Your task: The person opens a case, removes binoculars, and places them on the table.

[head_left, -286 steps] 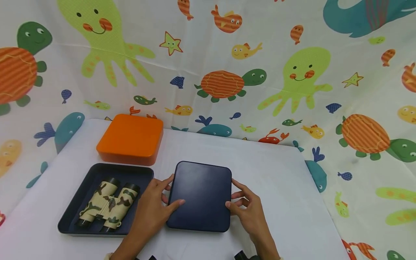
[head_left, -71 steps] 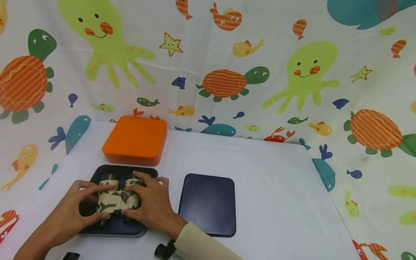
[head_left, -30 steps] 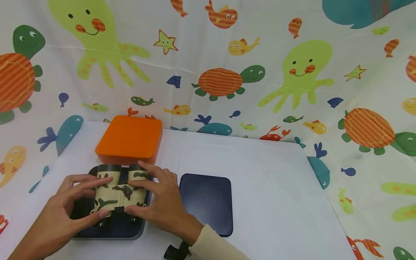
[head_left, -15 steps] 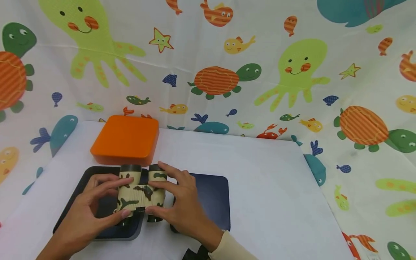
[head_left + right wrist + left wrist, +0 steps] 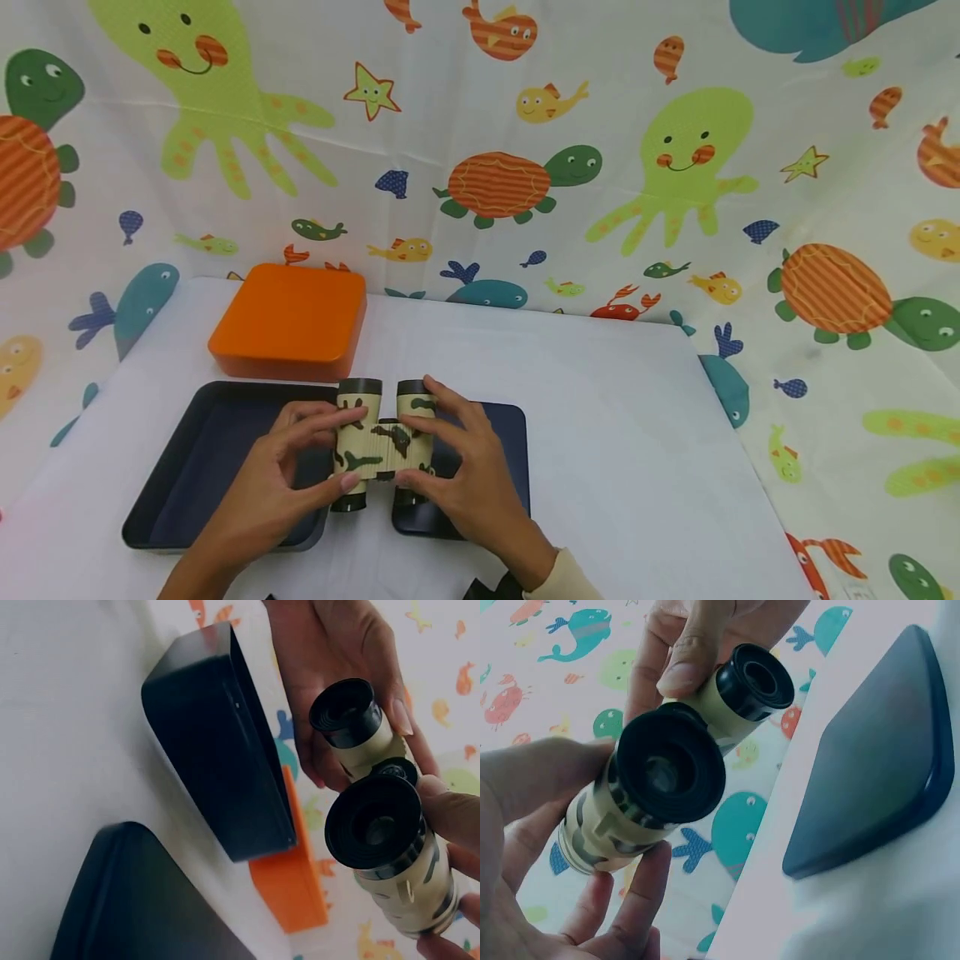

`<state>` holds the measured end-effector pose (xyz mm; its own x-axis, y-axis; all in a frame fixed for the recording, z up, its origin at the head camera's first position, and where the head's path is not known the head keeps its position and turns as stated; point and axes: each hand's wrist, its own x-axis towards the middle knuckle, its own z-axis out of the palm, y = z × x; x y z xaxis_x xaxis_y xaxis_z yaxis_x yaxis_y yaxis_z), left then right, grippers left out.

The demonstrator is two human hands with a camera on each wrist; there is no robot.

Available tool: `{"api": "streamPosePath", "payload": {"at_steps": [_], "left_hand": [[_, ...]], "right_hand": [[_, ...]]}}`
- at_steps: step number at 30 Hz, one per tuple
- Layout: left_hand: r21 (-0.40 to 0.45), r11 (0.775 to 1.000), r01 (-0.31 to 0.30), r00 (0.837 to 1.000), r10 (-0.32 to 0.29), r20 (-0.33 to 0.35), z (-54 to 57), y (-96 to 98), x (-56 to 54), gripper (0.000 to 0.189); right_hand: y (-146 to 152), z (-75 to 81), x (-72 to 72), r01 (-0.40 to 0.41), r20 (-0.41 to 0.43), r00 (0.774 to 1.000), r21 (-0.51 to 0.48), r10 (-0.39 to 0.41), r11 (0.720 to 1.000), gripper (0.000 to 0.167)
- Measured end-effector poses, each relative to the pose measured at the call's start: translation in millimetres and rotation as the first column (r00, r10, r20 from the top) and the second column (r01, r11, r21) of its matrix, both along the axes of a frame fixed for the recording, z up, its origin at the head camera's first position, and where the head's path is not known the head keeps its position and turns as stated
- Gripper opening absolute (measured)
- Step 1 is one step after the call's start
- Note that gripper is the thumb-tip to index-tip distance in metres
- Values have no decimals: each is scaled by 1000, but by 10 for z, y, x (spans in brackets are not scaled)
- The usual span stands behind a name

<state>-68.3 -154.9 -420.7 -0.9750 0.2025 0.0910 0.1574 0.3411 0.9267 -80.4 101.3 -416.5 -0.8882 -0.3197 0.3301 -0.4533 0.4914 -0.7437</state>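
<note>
White tabletop [image 5: 615, 433] lies below; left hand [image 5: 281, 471] and right hand [image 5: 474, 479] pinch the binoculars [image 5: 384, 450], which could drop against the navy slab [image 5: 513, 442] at 4 o'clock if either slips.

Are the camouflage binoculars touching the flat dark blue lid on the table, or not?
Apart: the left wrist view shows white tabletop between the binoculars and the dark blue lid.

The counter [image 5: 615, 433] is white. Near its back edge, on the left side, sits an orange box [image 5: 288, 312] with its smooth side facing up. Just in front of that is a dark blue tray [image 5: 195, 475], open at the top. To the right lies a flat dark blue lid [image 5: 512, 446] with round corners, near the tray.
</note>
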Motion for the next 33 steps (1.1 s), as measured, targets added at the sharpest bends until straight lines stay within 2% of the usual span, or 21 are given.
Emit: {"api": "streamPosePath", "payload": {"at_steps": [5,8,19,29,33], "left_hand": [[18,999,27,999,-27,-21,-9,135,-26,62],[30,999,43,999,-43,-18,-12,212,-36,62],[73,991,115,991,-119,54,-65,612,-60,60],[188,973,133,972,-165,166,-214,1034,-85,64],[204,966,160,964,-197,176,-256,1170,-112,63]], "right_hand": [[133,41,73,47,49,998,-7,-47,999,57],[216,49,110,69,50,996,-4,-69,998,57],[601,-37,247,171,56,983,42,-173,984,62],[981,-132,293,223,68,971,83,-228,971,60],[1132,-141,298,236,67,967,114,-245,965,60]]}}
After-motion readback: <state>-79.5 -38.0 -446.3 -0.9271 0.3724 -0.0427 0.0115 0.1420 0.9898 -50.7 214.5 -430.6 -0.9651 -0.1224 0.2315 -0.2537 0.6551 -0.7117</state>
